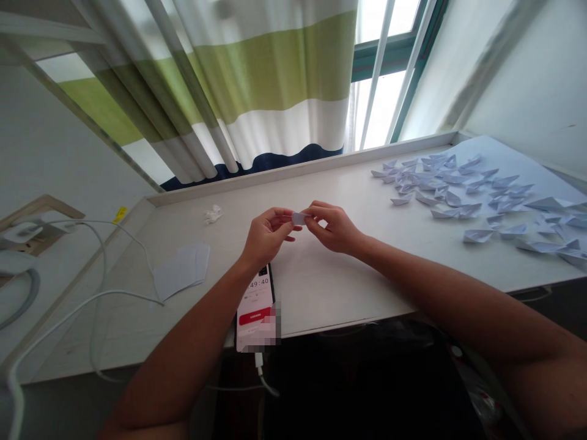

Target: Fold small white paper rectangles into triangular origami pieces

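Between my two hands is a small folded piece of white paper [299, 219], held just above the white table. My left hand [268, 235] pinches its left end with thumb and fingers. At the other end, the fingertips of my right hand [334, 227] are closed on the same paper. My fingers hide part of it, so its exact folded shape cannot be made out. Many folded paper boats [456, 211] lie scattered on the right side of the table. A few flat white paper sheets [181, 271] rest in an overlapping pile to the left.
A phone [254, 308] lies under my left forearm at the front edge, with a white charging cable [259, 365] plugged in. Crumpled white paper [213, 214] sits at the back left. More cables [87, 296] cross the left side. A raised ledge [275, 170] borders the back, before a curtain [270, 67].
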Demonstrator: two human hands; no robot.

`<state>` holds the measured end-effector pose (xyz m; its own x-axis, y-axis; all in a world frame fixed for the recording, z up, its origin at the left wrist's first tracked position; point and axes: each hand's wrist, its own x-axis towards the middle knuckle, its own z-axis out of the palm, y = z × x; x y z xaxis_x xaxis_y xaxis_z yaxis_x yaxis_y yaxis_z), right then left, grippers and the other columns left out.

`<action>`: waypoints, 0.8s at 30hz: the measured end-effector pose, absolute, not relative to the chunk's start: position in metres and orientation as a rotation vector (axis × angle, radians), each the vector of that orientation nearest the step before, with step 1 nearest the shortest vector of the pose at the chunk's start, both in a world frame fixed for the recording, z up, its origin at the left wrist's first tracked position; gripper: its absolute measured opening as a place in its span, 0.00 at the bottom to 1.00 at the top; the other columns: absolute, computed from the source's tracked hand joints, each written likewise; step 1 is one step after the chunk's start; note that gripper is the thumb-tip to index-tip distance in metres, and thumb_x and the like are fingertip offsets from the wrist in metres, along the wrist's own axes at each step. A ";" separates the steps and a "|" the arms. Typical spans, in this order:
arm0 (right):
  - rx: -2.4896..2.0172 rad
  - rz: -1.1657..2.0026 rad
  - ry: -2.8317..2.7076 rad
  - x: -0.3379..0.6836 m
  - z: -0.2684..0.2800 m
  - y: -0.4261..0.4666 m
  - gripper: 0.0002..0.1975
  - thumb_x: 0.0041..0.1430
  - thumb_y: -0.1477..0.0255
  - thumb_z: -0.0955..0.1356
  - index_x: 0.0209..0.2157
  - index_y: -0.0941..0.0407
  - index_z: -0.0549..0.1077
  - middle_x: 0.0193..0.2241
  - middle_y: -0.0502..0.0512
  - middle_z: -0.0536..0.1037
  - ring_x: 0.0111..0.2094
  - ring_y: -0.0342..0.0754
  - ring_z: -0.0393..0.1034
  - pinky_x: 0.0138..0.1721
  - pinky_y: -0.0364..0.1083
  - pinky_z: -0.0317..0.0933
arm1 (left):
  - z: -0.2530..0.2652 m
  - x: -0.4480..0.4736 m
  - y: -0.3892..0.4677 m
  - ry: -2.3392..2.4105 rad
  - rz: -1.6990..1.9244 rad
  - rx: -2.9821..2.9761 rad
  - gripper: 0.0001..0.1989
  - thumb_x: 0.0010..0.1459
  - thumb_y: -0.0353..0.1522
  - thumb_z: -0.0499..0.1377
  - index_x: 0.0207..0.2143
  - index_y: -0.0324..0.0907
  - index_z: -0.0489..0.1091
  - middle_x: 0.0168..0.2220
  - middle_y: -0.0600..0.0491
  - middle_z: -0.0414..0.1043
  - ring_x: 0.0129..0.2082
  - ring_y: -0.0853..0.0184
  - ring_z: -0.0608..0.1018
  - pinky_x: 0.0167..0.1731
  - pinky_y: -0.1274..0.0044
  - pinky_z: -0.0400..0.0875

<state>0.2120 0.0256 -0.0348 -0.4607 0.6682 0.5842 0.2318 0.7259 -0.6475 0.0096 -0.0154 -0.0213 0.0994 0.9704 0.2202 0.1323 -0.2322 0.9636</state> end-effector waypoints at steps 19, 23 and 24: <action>-0.618 0.427 -2.093 0.213 -0.044 0.030 0.10 0.75 0.71 0.66 0.41 0.57 0.79 0.34 0.55 0.81 0.32 0.45 0.72 0.37 0.46 0.66 | -0.020 0.009 -0.016 1.120 1.306 1.494 0.13 0.56 0.40 0.74 0.38 0.40 0.84 0.33 0.48 0.86 0.36 0.60 0.88 0.28 0.76 0.81; -0.590 0.365 -2.125 0.214 -0.044 0.031 0.10 0.75 0.71 0.66 0.43 0.56 0.80 0.36 0.56 0.81 0.32 0.45 0.71 0.36 0.46 0.65 | -0.018 0.009 -0.016 1.131 1.284 1.456 0.14 0.57 0.41 0.74 0.38 0.40 0.84 0.34 0.47 0.86 0.36 0.58 0.88 0.28 0.75 0.82; -0.584 0.354 -2.127 0.214 -0.044 0.031 0.10 0.75 0.71 0.66 0.44 0.56 0.80 0.36 0.56 0.81 0.32 0.45 0.71 0.36 0.46 0.64 | -0.018 0.008 -0.016 1.132 1.280 1.455 0.14 0.58 0.41 0.73 0.38 0.39 0.84 0.35 0.47 0.86 0.36 0.58 0.88 0.28 0.75 0.82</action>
<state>0.2138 0.0309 -0.0441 -0.5054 0.5268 0.6834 0.2770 0.8491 -0.4498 0.0085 -0.0162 -0.0182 0.0586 0.9767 0.2064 0.0856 -0.2109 0.9738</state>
